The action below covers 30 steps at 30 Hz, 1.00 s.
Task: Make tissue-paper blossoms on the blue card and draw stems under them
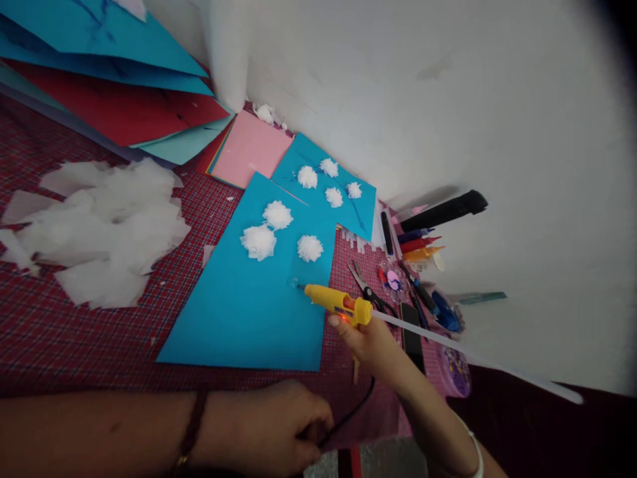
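Observation:
My right hand (371, 342) is wrapped round a yellow hot glue gun (341, 302) with a small red light glowing on it. A long white glue stick (478, 355) sticks out of its back end. The nozzle points at a clear glue spot on a blue paper sheet (249, 318). Three white fluffy paper flowers (260, 242) sit on that sheet, beyond the nozzle. Below the sheet's near edge, my left hand (279, 425) is closed with curled fingers, and the gun's black cord (351, 415) runs into them.
Loose white tissue pieces (109, 232) lie on the checked cloth at left. Behind are a second blue sheet (365, 202) with several flowers, pink paper (256, 146) and folded coloured sheets (124, 109). Scissors (371, 292), a phone (412, 338) and paint tubes (421, 244) crowd the right, beside the wall.

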Motion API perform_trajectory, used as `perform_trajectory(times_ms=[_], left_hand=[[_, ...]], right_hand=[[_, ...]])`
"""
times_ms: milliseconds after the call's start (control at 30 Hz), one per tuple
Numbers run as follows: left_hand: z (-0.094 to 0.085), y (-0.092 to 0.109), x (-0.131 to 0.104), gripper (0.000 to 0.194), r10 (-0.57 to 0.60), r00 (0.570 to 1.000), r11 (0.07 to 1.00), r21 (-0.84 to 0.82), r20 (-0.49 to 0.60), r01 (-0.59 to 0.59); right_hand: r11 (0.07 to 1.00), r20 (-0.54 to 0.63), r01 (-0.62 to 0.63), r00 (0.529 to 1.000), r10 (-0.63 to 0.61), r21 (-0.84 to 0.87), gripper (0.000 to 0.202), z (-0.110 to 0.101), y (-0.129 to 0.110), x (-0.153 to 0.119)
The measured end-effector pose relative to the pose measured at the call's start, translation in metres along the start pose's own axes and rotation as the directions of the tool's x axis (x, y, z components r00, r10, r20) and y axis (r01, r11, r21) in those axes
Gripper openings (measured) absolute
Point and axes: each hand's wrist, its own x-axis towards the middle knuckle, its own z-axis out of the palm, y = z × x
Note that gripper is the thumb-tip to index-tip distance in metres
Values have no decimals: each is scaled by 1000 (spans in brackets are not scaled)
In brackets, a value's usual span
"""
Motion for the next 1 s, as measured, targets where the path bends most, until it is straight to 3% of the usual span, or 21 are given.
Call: perform_trajectory(times_ms=[133,267,333,400,433,467,533,600,667,700,767,867,1000], left_hand=[[-2,2,1,8,-7,1000,995,-96,-6,7],[-6,3,3,13,10,998,980,-200,66,3],[-6,0,4,13,43,992,959,-284,116,-8],[-3,-5,7,13,55,988,933,-359,142,-1],[-1,-7,8,14,47,988,922,-386,146,14],[1,-9,9,15,37,988,913,-407,147,27],[3,-11,12,20,29,989,894,-447,148,40],[4,-13,15,24,57,990,878,-479,128,12],[5,-13,17,28,63,996,864,-502,58,-25],[5,-12,18,32,48,999,855,-518,1,-41],[3,-8,16,40,7,988,835,-542,-156,-91],[-4,6,8,44,-16,935,823,-535,-355,-190],[-7,30,-7,41,76,910,807,-511,-407,-295]], right_hand=[[964,204,150,973,-104,-221,34,-31,-31,15],[928,421,212,904,-68,-306,30,-53,-62,42],[954,537,171,844,-12,-246,29,-54,-65,55],[986,594,16,800,88,-168,35,-49,-59,61],[990,567,-60,815,123,-129,39,-45,-54,60],[992,491,-101,862,124,-73,42,-40,-48,57],[993,266,-93,961,70,75,46,-26,-37,44],[973,40,-42,999,34,227,46,-10,-27,25],[940,-147,19,989,34,341,41,9,-19,4],[921,-270,59,962,51,385,39,19,-17,-5],[885,-402,134,913,65,446,37,38,-13,-20],[853,-489,217,870,51,475,40,58,-15,-32],[819,-513,335,856,-59,466,38,67,-28,-41]])
